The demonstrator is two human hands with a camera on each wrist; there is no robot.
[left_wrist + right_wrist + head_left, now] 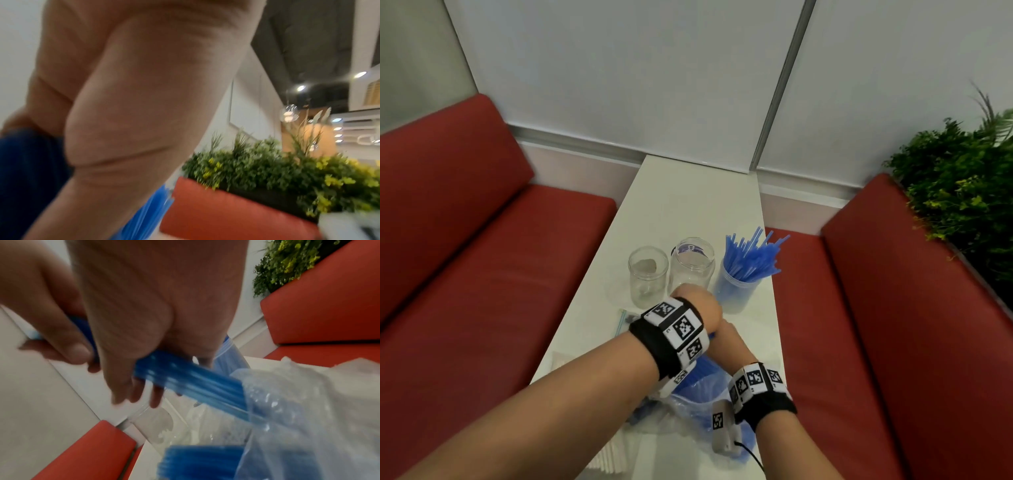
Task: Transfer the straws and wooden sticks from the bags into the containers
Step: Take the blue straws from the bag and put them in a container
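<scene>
A bundle of blue straws (195,378) sticks out of a clear plastic bag (298,402) lying on the near end of the white table (688,205). My right hand (729,342) grips the bundle near the bag's mouth. My left hand (702,308) grips the same bundle further up, with its thumb over the straws. More blue straws (201,459) lie inside the bag. Behind my hands stand two empty glass jars (648,277) (691,265). A clear plastic container (734,291) to their right is full of blue straws. Pale sticks (613,455) lie at the near left.
Red sofas (465,257) (893,308) flank the narrow table on both sides. A green plant (962,192) stands behind the right sofa. A small flat zip bag (625,320) lies left of my left wrist. The wall closes off the table's far end.
</scene>
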